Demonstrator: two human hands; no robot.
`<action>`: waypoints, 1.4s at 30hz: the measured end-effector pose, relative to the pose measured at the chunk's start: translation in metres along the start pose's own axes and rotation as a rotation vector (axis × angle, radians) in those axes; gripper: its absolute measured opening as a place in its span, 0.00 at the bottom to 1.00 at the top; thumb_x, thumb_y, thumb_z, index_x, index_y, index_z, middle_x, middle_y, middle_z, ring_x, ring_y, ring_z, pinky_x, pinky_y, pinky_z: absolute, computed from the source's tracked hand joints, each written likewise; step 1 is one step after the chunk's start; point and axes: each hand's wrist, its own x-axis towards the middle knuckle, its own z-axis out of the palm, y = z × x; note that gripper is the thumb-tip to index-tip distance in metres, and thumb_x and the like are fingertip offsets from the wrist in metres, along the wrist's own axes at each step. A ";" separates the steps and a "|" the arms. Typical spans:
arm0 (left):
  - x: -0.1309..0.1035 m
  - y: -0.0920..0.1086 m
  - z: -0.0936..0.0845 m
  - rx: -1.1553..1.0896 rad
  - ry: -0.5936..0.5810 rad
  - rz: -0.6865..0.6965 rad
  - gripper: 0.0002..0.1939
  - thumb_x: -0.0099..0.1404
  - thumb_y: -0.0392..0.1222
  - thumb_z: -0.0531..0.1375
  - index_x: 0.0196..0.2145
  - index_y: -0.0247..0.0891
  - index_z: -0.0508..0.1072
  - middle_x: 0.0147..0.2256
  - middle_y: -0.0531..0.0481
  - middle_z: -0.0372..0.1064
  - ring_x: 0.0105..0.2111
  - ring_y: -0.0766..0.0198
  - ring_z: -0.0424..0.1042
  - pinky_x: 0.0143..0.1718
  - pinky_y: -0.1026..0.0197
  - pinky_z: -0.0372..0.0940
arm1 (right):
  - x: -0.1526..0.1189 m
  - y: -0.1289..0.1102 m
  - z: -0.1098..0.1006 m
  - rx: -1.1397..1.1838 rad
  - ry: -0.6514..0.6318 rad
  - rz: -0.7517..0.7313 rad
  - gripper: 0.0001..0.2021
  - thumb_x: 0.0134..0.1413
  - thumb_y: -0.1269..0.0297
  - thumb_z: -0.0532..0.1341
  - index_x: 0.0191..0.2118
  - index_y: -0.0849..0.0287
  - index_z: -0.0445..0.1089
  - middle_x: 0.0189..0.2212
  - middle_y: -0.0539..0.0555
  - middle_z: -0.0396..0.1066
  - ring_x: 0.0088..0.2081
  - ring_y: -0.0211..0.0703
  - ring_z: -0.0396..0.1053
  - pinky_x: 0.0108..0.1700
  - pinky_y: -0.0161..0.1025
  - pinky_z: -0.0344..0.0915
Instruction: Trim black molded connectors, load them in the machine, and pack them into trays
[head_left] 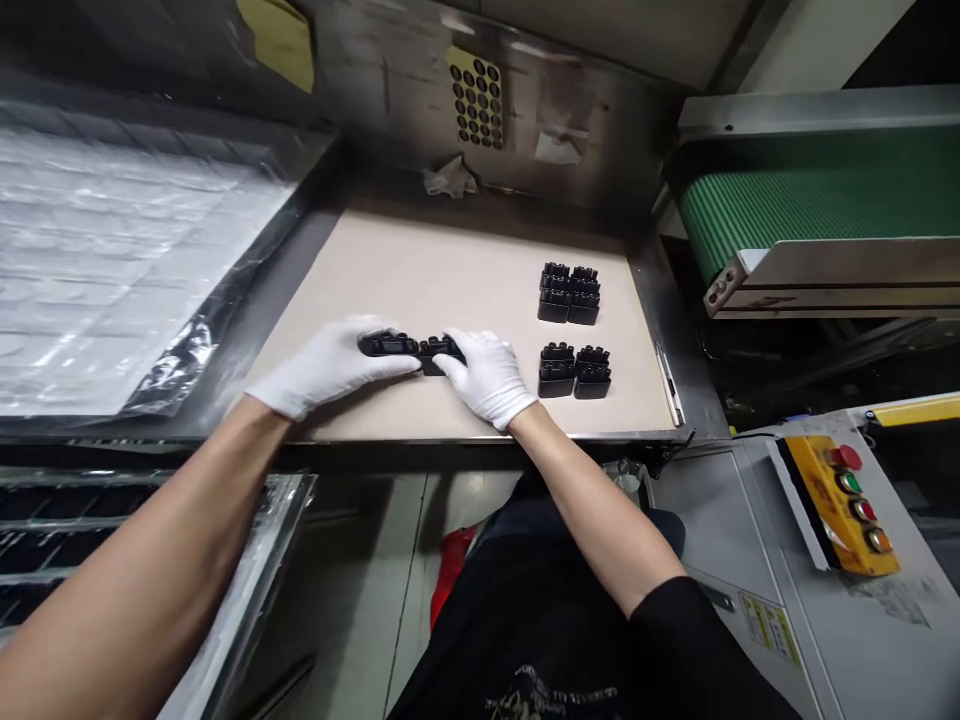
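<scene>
slippage could drop or twist the left black part (391, 345), clasped by the left hand (337, 363), or the right black part (433, 361), clasped by the right hand (487, 375), over the near half of the beige sheet (427, 260), if the white gloves (294, 388) grip poorly.

Blocks (433, 349) glossy plastic; sheet (435, 265) matt, smooth; belt (817, 190) ribbed.

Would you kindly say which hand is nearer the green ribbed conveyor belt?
Right: the white-gloved right hand is left of the conveyor belt; the white-gloved left hand is farther left.
</scene>
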 end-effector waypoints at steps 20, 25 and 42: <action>-0.012 0.135 0.156 0.369 0.158 0.294 0.20 0.72 0.51 0.64 0.56 0.37 0.76 0.55 0.31 0.72 0.52 0.36 0.71 0.49 0.39 0.66 | -0.155 0.093 -0.080 -0.499 0.357 0.066 0.20 0.66 0.58 0.63 0.61 0.56 0.72 0.59 0.66 0.73 0.58 0.65 0.69 0.57 0.62 0.68; -0.017 0.121 0.170 0.175 0.102 0.232 0.17 0.71 0.46 0.65 0.53 0.34 0.76 0.46 0.36 0.77 0.45 0.43 0.75 0.50 0.42 0.68 | -0.161 0.106 -0.069 -0.227 0.360 0.031 0.18 0.66 0.62 0.63 0.59 0.56 0.71 0.54 0.63 0.76 0.52 0.57 0.74 0.54 0.55 0.72; -0.149 0.226 0.221 -1.475 -0.673 -0.884 0.22 0.47 0.49 0.77 0.27 0.37 0.70 0.23 0.51 0.68 0.18 0.69 0.66 0.20 0.67 0.59 | -0.356 0.088 -0.081 1.997 0.521 0.842 0.18 0.45 0.54 0.73 0.34 0.53 0.65 0.28 0.47 0.67 0.24 0.34 0.59 0.26 0.33 0.55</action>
